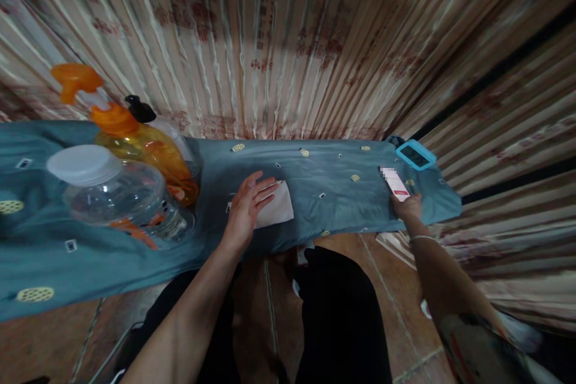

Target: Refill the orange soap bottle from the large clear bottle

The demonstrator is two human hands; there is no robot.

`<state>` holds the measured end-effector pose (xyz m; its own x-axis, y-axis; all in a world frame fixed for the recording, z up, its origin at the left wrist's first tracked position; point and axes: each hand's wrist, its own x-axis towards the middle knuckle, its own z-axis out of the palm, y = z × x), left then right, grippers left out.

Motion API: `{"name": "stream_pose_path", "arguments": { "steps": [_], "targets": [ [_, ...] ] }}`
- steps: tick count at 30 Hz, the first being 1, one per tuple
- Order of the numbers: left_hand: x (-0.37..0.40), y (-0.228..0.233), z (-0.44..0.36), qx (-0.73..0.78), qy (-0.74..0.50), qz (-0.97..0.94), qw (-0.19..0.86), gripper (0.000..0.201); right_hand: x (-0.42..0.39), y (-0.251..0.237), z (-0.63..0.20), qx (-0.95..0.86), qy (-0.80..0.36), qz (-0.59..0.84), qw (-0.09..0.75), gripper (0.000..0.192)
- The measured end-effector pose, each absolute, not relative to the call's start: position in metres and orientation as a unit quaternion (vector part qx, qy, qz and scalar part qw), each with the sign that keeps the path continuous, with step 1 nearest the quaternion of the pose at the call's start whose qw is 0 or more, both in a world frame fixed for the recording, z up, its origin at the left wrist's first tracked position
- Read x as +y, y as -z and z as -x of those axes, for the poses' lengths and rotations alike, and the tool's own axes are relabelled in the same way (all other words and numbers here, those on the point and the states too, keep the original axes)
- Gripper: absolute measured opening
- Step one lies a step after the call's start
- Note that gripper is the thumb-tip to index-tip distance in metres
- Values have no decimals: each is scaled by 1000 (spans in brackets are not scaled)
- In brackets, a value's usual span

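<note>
- The cloth (315, 180) over the bench is dusty teal, dotted with small yellow ovals and tiny white squares.
- A folded cloth (276, 207) under the left hand (247, 210) is plain white.
- The phone (396, 183) at the right hand (407, 207) shows a white screen with a red bar.
- A small device (414, 155) at the far end has a bright turquoise frame around a dark face.
- The pump bottle (144, 153) is amber-orange with an orange pump (76, 79).
- Behind it, a bottle top (139, 109) is black.
- The jar (117, 195) is clear, with a white lid and orange marks.
- The curtain (288, 42) runs in cream and brown stripes with faded red print.
- The trousers (342, 312) are black.
</note>
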<state>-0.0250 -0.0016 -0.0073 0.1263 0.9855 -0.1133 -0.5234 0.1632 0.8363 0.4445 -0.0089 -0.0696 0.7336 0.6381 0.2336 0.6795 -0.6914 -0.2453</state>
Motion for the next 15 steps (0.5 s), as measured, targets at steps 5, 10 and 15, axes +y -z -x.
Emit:
{"name": "stream_pose_path", "arguments": {
  "steps": [5,10,15],
  "targets": [
    [-2,8,25,349,-557,-332,677,71,-22,82,-416,-345,110,912,194,43],
    [-6,11,28,373,-568,-355,642,70,-36,89,-376,-408,121,873,239,48],
    [-15,10,34,399,-602,-431,541,54,-41,83,-317,-514,82,799,299,56]
  ]
}}
